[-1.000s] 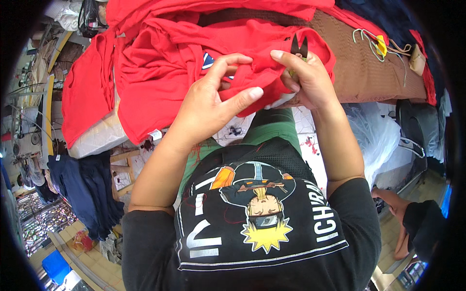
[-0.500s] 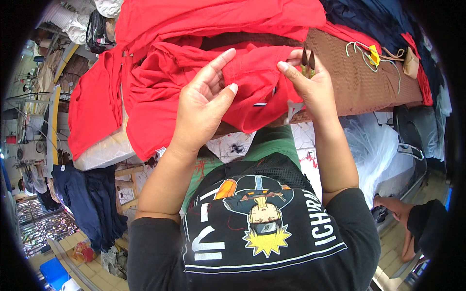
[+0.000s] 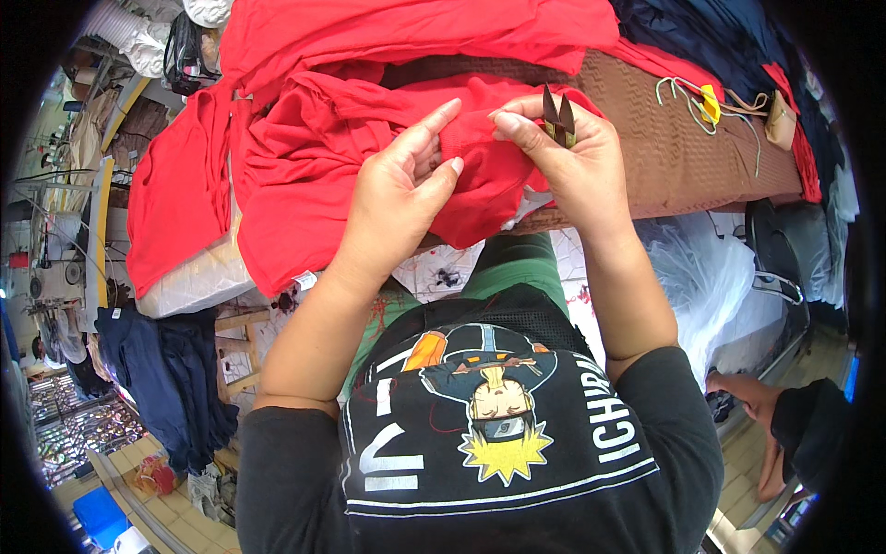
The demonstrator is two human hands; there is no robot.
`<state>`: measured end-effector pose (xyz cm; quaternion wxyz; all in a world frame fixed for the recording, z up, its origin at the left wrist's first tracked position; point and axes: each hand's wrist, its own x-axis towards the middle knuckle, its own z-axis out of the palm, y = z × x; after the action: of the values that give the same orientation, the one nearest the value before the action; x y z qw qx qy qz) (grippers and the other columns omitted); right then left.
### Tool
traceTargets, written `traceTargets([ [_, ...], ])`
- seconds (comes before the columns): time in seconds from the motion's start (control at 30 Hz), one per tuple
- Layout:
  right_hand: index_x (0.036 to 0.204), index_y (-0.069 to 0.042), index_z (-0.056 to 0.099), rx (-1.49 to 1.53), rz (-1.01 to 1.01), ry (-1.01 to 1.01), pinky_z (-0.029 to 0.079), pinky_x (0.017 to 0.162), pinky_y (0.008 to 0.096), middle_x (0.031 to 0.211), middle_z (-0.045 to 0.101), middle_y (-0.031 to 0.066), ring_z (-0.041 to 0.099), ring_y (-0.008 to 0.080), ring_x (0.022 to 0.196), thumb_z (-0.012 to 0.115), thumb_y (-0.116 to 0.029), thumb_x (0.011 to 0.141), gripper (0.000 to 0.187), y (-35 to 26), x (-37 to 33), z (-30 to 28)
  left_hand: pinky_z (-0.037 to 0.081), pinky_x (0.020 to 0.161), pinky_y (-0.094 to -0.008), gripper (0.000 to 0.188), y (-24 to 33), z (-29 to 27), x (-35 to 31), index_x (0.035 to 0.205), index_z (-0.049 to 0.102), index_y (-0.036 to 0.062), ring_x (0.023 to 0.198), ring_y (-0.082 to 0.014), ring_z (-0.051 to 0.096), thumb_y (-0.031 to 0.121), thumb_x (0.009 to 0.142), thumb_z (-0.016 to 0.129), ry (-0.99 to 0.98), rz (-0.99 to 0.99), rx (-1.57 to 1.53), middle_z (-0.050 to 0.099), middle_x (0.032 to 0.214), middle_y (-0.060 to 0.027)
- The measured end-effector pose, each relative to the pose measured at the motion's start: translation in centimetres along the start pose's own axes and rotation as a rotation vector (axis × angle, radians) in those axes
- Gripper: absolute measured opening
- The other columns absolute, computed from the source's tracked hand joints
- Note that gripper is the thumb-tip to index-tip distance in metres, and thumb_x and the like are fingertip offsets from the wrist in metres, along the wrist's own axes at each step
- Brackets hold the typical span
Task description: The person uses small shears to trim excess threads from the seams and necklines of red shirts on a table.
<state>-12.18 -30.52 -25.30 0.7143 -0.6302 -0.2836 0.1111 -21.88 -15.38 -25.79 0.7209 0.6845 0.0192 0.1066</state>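
Both hands are up at chest height, working 1 fold of the crumpled red knit garment that spills across the tabletop, which is draped in a brown textured cloth. The left hand is closed on the fabric, fingers curled over a bunched ridge, index finger stretched out along it. The right hand meets it from the other side, thumb and forefinger pinching the same ridge, and tucked in that hand is a pair of small dark thread snips, blades pointing up and away from the cloth. So the 2 hands are touching the garment just beside each other, the snips not on the fabric right now.

How far along? It looks like a trimming or checking pass at 1 spot of the garment. Whether loose threads remain there, I cannot tell; the spot is too small and half covered by fingers. The rest of the red fabric lies heaped and unfolded, so I judge plenty is left to go over.

Far right on the tabletop, a yellow tag with pale cords lies well apart. Down left, dark navy garments hang below the tabletop's edge.
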Motion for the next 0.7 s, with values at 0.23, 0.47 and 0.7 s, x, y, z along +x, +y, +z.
traceTargets([
  [0.23, 0.094, 0.002, 0.068, -0.016, 0.035, -0.077, 0.051, 0.075, 0.0254, 0.083, 0.069, 0.0052, 0.063, 0.0101, 0.08, 0.066, -0.008, 0.089, 0.011, -0.4, 0.1, -0.5, 0.051, 0.075, -0.0283, 0.032, 2.4, -0.7, 1.9, 0.114, 0.068, 0.0111, 0.082, -0.0164, 0.064, 0.012, 0.082, 0.072, 0.055, 0.427, 0.909, 0.068, 0.101, -0.0058],
  [0.47, 0.097, -0.001, 0.067, -0.311, -0.027, -0.148, 0.05, 0.075, 0.0294, 0.087, 0.069, 0.0079, 0.063, 0.0123, 0.084, 0.069, -0.019, 0.087, 0.021, 0.1, 0.5, -2.2, 0.05, 0.063, -0.0216, 0.017, 2.2, 0.4, 2.5, 0.101, 0.068, 0.0011, 0.068, -0.0083, 0.064, 0.013, 0.09, 0.066, -0.074, -0.084, 0.623, 0.069, 0.083, -0.0028],
  [0.7, 0.108, -0.002, 0.059, -0.504, -0.168, -0.069, 0.049, 0.076, 0.0361, 0.095, 0.065, 0.0145, 0.063, 0.0284, 0.083, 0.066, -0.029, 0.089, 0.034, -0.1, -0.5, -4.1, 0.05, 0.06, -0.0208, 0.019, 1.3, 0.0, 2.5, 0.097, 0.061, -0.0007, 0.07, -0.0115, 0.067, 0.019, 0.096, 0.059, -0.066, -0.107, 0.434, 0.065, 0.084, -0.0038],
])
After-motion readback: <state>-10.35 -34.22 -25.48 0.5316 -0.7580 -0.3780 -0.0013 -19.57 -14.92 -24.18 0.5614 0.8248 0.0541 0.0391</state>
